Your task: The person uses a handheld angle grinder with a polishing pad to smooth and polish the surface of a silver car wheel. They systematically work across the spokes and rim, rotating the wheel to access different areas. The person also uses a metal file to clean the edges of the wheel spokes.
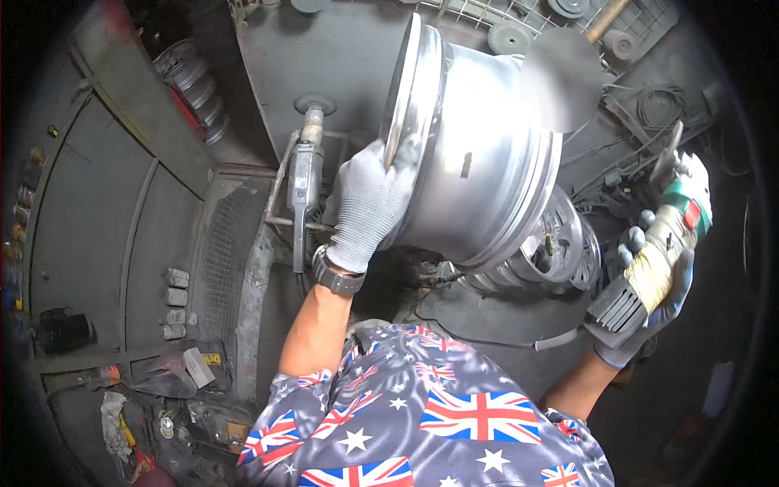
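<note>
- Head view: the left hand (369, 207), in a grey knit glove, clasps the rim lip of a silver alloy wheel (479, 138), tilting it on edge above the workbench (324, 73).
- The right hand (649, 284), gloved, is clenched around an angle grinder (661, 235), held well clear of the wheel.
- Judged step: positioning the wheel; next, steadying the wheel before the disc meets metal.
- 2 more wheels (560, 243) lie beneath.
</note>
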`<state>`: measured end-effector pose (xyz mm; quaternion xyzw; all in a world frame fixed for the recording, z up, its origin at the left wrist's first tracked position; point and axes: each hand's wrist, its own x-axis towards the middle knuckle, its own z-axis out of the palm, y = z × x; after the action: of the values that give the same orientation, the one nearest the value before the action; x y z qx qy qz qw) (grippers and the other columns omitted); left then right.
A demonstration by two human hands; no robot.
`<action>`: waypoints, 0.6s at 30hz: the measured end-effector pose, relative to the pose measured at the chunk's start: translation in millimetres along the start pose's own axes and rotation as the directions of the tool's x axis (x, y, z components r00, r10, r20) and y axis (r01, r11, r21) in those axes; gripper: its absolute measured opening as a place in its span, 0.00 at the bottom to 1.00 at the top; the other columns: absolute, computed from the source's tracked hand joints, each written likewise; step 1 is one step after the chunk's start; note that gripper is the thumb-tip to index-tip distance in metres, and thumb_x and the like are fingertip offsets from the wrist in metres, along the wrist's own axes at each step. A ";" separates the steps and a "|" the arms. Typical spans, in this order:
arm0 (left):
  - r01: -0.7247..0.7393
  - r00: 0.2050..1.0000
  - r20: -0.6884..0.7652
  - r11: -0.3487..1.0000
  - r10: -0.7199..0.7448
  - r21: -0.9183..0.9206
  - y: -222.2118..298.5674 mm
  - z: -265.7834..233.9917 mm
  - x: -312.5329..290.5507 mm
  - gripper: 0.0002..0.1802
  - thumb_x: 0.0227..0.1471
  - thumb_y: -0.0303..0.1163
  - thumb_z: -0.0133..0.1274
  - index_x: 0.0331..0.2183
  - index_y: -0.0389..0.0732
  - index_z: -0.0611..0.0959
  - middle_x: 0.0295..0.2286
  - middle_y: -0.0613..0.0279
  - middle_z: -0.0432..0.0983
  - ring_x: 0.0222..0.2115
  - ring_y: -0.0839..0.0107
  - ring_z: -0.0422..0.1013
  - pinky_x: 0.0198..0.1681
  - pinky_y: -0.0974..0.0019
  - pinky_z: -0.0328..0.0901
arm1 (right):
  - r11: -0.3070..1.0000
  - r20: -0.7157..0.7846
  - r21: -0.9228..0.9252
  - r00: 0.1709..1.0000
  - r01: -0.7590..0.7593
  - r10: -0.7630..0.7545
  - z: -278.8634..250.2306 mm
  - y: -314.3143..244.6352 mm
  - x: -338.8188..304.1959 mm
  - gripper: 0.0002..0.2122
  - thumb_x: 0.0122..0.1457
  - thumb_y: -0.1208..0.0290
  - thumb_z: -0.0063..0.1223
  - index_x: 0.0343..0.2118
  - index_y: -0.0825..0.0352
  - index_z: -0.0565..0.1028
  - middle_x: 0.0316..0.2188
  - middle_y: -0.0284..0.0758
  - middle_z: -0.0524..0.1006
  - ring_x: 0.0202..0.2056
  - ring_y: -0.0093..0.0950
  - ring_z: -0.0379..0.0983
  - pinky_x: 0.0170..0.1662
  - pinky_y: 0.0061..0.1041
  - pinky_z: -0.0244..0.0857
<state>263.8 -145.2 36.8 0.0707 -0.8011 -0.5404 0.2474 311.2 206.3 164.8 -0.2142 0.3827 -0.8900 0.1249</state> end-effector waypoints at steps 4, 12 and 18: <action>-0.234 0.964 -0.128 0.972 0.232 -0.005 -21.9 -1.3 -16.0 0.18 0.66 0.39 0.53 0.33 0.32 0.79 0.24 0.42 0.75 0.26 0.48 0.74 0.29 0.55 0.67 | 0.977 -0.148 -0.146 0.973 0.154 -0.175 -19.1 -1.7 -14.4 0.33 0.70 0.54 0.46 0.67 0.74 0.51 0.58 0.54 0.65 0.52 0.45 0.70 0.53 0.47 0.74; 0.095 0.993 -0.061 0.983 -0.106 -0.155 -192.9 45.5 -161.3 0.33 0.69 0.54 0.42 0.57 0.32 0.75 0.48 0.39 0.77 0.51 0.42 0.74 0.55 0.52 0.66 | 0.949 -0.139 -0.225 0.957 0.219 -0.254 -18.8 11.2 -14.3 0.32 0.71 0.56 0.45 0.68 0.71 0.52 0.59 0.52 0.64 0.52 0.43 0.70 0.52 0.47 0.74; 0.002 1.000 0.018 0.989 0.001 -0.147 -213.9 45.0 -145.3 0.32 0.67 0.55 0.43 0.47 0.33 0.81 0.38 0.38 0.80 0.43 0.38 0.76 0.44 0.50 0.69 | 0.952 -0.207 -0.219 0.943 0.214 -0.260 -12.1 17.0 -13.8 0.32 0.70 0.54 0.47 0.66 0.74 0.55 0.57 0.52 0.68 0.50 0.43 0.73 0.51 0.47 0.74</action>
<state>335.6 -139.3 -215.6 0.0476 -0.7614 -0.5985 0.2446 318.5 207.7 140.9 -0.1639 0.4506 -0.8761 -0.0510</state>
